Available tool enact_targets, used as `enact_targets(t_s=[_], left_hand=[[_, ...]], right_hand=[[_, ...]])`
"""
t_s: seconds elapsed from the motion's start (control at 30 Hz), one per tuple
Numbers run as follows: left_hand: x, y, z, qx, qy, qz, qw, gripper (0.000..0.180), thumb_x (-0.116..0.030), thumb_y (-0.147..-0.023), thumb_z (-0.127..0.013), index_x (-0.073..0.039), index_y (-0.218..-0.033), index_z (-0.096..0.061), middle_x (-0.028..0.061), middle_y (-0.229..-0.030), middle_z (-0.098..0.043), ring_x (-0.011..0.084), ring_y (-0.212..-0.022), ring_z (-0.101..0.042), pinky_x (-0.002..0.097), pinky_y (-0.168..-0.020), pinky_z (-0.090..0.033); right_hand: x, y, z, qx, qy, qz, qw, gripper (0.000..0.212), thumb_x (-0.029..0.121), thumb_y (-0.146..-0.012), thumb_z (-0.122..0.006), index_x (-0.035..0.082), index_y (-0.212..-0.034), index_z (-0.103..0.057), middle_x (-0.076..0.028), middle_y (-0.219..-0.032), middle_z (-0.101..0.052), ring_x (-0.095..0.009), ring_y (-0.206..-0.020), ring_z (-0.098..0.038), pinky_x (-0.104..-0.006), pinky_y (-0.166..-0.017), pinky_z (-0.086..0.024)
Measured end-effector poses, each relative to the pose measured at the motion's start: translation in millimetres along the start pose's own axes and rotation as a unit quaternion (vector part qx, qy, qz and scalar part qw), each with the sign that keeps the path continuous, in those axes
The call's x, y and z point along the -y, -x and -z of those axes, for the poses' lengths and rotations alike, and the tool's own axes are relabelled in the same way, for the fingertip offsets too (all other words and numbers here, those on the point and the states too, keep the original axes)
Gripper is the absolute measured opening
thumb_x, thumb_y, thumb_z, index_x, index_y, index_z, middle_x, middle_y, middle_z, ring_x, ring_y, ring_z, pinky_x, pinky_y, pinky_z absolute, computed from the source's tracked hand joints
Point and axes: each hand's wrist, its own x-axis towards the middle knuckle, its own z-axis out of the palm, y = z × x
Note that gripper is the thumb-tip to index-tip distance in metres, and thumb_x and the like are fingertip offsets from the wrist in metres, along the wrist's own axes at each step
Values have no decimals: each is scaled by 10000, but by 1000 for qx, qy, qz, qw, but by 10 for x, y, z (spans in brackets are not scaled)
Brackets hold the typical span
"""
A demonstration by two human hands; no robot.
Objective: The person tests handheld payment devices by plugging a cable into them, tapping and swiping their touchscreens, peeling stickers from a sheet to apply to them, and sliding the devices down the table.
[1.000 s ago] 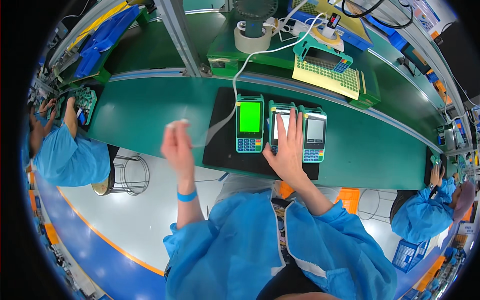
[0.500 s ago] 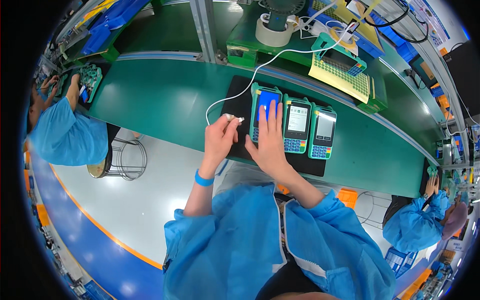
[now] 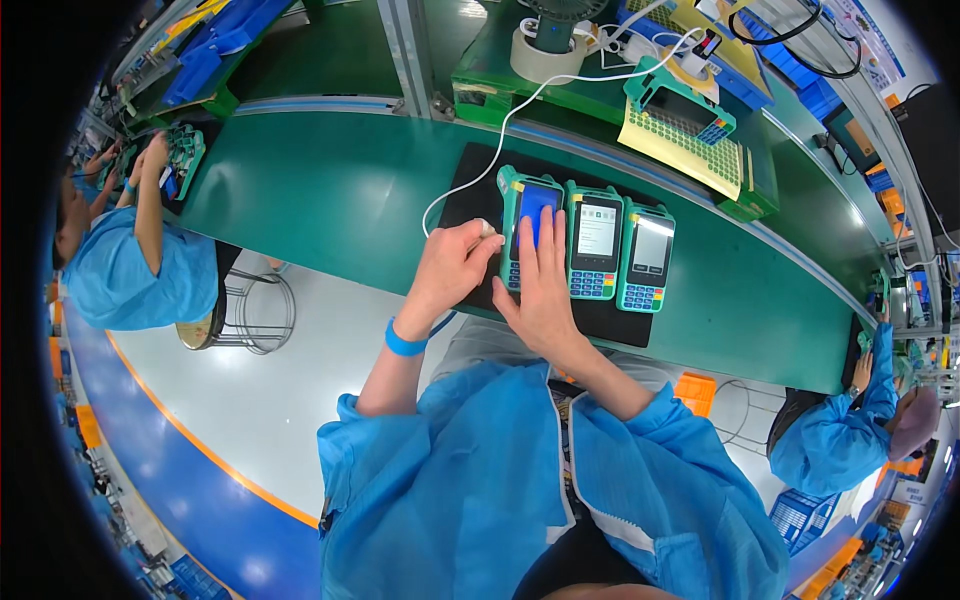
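Observation:
Three green handheld payment terminals lie side by side on a black mat (image 3: 600, 322). The left terminal (image 3: 512, 190) has a blue screen, the middle terminal (image 3: 597, 232) shows a white menu, and the right terminal (image 3: 648, 255) a pale screen. My right hand (image 3: 545, 300) lies flat over the left terminal, its fingers stretched across the screen and keys. At that terminal's left edge, my left hand (image 3: 455, 265) pinches the plug end of a white cable (image 3: 468, 187). The fingers mostly hide the plug, so I cannot tell whether it sits in the terminal.
The cable runs up to a green shelf (image 3: 500, 75) bearing a roll of tape (image 3: 545, 62), a green terminal housing (image 3: 680, 105) and a yellow perforated sheet (image 3: 690, 160). Co-workers sit at the far left (image 3: 140, 260) and far right (image 3: 835, 440) of the green bench (image 3: 320, 180).
My left hand has moved right with the cable plug, up to the left terminal's edge. My right hand stays on the screen. The left co-worker's arm has risen.

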Motion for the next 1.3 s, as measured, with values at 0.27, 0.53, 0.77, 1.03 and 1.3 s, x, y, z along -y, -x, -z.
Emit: enact_targets(t_s=[0.27,0.53,0.77,1.03,1.3], left_hand=[[226,33,22,41,55,69,995,191,-157,-1006,-615,-18,-880,-651,73,-562,-603,147,-480,-591,318,-474,-419],[116,141,-118,-26,-36,-4,999,134,-125,-983,-650,-17,-904,-658,73,-557,-596,151,-463,-574,301,-475,-399],[133,95,-121,-6,-10,13,1000,168,-135,-1004,-622,2,-913,-659,16,-572,-574,65,-500,-499,256,-486,-360],[163,97,-120,-14,48,48,998,152,-129,-995,-639,4,-930,-671,24,-568,-588,73,-496,-521,259,-491,-374],[-159,45,-378,-108,-93,-83,986,116,-138,-974,-683,-45,-921,-638,180,-702,-639,371,-600,-638,404,-518,-452]], right_hand=[[25,4,173,53,-4,23,998,780,136,-888,-732,-28,-1551,-356,-323,-1646,-188,-530,-1537,-140,-580,-1222,-238],[-816,-336,1374,-162,4,-44,986,389,10,-877,-701,23,-1263,-655,-173,-1338,-649,-338,-1237,-632,-417,-1048,-506],[-1919,-612,2064,-238,137,-40,961,280,16,-887,-704,56,-1163,-671,-148,-1207,-686,-369,-1116,-656,-438,-898,-537],[-2075,-735,2089,-184,175,10,967,168,46,-870,-733,52,-1026,-671,-124,-1101,-694,-356,-1020,-650,-456,-878,-519],[-1803,-709,1882,-200,136,-9,970,103,-7,-893,-689,23,-978,-640,-124,-1094,-696,-358,-1018,-656,-419,-849,-530]])
